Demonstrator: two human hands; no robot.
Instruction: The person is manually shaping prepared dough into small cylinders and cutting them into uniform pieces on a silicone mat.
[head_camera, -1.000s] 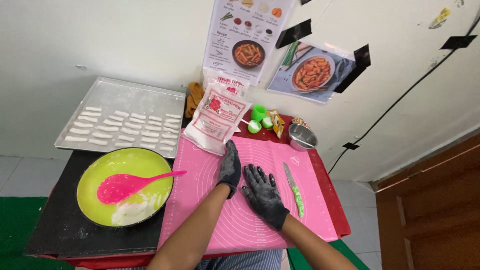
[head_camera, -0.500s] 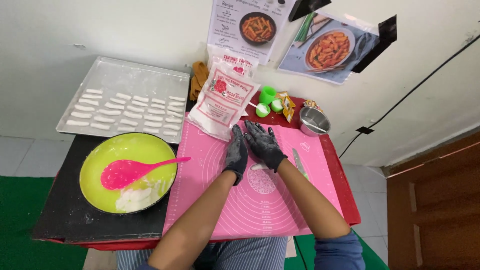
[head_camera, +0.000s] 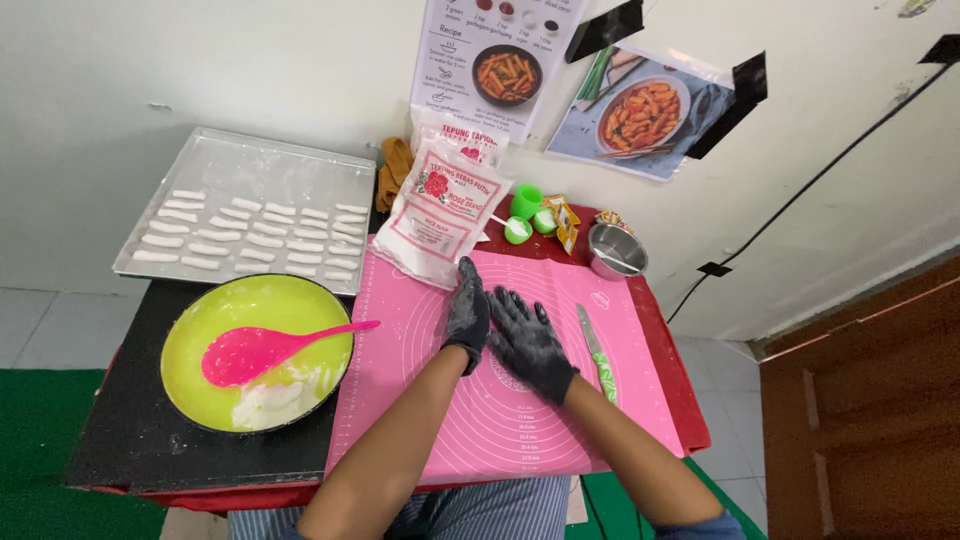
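Both my hands wear black gloves and meet over the pink silicone mat. My left hand stands on edge with fingers together. My right hand lies beside it, fingers spread, pressed against the left. Whether something is held between the palms I cannot tell. A knife with a green handle lies on the mat just right of my right hand. A lime bowl with white dough and a pink spatula sits to the left.
A metal tray with several rows of white dough sticks rests at the back left. Flour bags lean at the mat's far edge. Green cups, packets and a small steel bowl stand at the back right. Posters hang on the wall.
My hands stay pressed together over the mat, having slid forward and back, with the right hand shifting against the left. The camera view has moved slightly.
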